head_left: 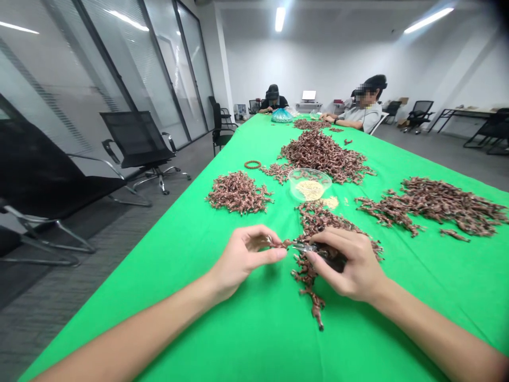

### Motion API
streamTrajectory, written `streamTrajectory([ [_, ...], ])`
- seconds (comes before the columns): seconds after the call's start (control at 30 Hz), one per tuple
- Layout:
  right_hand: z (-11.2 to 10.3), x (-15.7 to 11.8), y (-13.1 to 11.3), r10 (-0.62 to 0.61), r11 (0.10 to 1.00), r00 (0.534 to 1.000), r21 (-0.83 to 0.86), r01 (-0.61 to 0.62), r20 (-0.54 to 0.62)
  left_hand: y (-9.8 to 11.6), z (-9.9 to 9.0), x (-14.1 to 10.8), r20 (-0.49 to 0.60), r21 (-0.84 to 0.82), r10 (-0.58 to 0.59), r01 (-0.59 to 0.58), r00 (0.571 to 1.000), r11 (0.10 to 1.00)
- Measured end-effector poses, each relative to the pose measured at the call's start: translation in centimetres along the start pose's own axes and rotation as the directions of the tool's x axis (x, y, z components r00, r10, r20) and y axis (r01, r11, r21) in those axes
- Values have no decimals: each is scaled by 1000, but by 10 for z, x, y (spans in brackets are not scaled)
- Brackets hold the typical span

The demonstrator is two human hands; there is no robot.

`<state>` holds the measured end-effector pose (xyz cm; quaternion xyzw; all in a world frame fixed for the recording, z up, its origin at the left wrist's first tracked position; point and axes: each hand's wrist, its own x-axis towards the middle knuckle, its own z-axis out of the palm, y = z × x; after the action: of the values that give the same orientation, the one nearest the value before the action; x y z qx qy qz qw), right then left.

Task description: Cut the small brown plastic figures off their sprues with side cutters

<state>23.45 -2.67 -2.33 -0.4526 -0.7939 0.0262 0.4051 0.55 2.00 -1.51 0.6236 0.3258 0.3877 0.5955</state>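
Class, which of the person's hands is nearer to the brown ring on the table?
The left. The left hand is this side of the brown ring; the right hand is this side too, but farther right.

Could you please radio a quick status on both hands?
Left hand holds brown figurine. Right hand holds pliers, tips beside figurine. Figurine pile below right hand.

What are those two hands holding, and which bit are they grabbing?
The left hand pinches a little brown figure; which part is too small to tell. The right hand holds pliers by the dark handles.
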Motion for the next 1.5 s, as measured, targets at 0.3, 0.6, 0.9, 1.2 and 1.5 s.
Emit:
streamTrajectory([
  [0.3, 0, 1, -4, 9, 1000, 1000, 25, -8, -18, -4, 4, 0, 80, -202, -93, 108, 992, 973],
  [0.6, 1, -1, -2, -63, 995, 998, -82, 60, -32, -7, 3, -2, 63, -120, -150, 156, 987, 980],
  [0.9, 5, -7, -6, -295, 917, 954, -298, 267, -53, -8, 8, -9, 89, 80, -196, 189, 977, 979],
  [1.2, 10, -8, -8, -349, 900, 937, -273, 340, 19, -11, 13, -11, 65, 219, -214, 195, 975, 956],
  [1.5, 10, -10, -8, -341, 898, 940, -291, 331, 16, -12, 13, -12, 82, 163, -218, 203, 972, 966],
])
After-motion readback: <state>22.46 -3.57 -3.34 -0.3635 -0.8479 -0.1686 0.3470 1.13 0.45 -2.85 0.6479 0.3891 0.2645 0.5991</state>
